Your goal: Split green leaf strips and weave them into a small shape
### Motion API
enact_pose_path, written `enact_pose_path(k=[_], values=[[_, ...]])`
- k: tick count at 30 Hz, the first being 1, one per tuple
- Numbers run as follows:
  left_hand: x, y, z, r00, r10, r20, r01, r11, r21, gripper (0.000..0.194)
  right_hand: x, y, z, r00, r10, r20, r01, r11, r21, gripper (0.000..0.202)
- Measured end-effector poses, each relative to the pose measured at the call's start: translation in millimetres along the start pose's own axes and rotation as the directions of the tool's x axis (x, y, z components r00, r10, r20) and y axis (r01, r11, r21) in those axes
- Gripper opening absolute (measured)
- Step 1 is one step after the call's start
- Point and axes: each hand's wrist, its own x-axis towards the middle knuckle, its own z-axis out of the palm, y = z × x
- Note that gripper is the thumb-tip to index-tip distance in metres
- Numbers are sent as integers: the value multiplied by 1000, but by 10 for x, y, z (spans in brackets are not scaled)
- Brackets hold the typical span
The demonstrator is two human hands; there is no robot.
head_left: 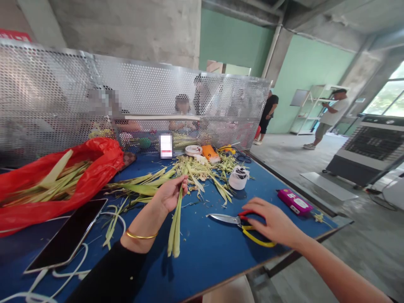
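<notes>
My left hand [172,194], with a gold bangle at the wrist, is closed around a bunch of pale green husk strips [176,229] that hang down over the blue table [202,261]. To the right, my right hand [268,221] is on the scissors [233,219], its fingers around the red and yellow handles. The scissors' blades are slightly apart and point left. Beyond my left hand lies a heap of husk pieces [197,170]. A white spool [238,177] stands between the heap and my right hand.
A red bag [104,162] of husks and a tablet [69,235] with white cables lie at the left. Behind stand a lit phone [166,145] and a perforated metal screen [148,88]. A purple pack [294,202] is at the right; people are beyond.
</notes>
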Motion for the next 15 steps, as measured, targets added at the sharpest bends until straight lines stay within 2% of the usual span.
enact_pose_path(k=[1, 2, 3, 4, 6, 9, 12, 15], values=[[0, -15, 8, 1000, -4, 0, 4, 1000, 10, 17, 131, 20, -35, 993, 78, -91, -80, 997, -21, 22], [-2, -29, 17, 1000, -7, 1, 7, 1000, 20, 17, 286, 56, -63, 954, 206, -218, -221, 974, -46, 32], [-7, -41, 26, 1000, -10, 2, 10, 999, 32, 17, 454, 106, -79, 890, 315, -331, -355, 933, -67, 51], [-13, -52, 34, 1000, -13, 3, 13, 999, 43, 17, 624, 164, -80, 854, 377, -357, -434, 896, -91, 68], [-31, -63, 48, 1000, -16, 6, 15, 998, 66, 18, 931, 281, -37, 837, 449, -311, -502, 858, -111, 84], [-60, -52, 55, 1000, -13, 10, 12, 995, 100, 18, 1197, 402, 79, 853, 464, -240, -497, 862, -102, 67], [-87, -12, 43, 1000, 7, 9, -9, 991, 135, 19, 1179, 496, 125, 834, 483, -266, -519, 850, -85, 53], [-122, 35, 31, 999, 40, 10, -41, 984, 174, 18, 993, 672, 71, 786, 525, -327, -578, 812, -86, 57]])
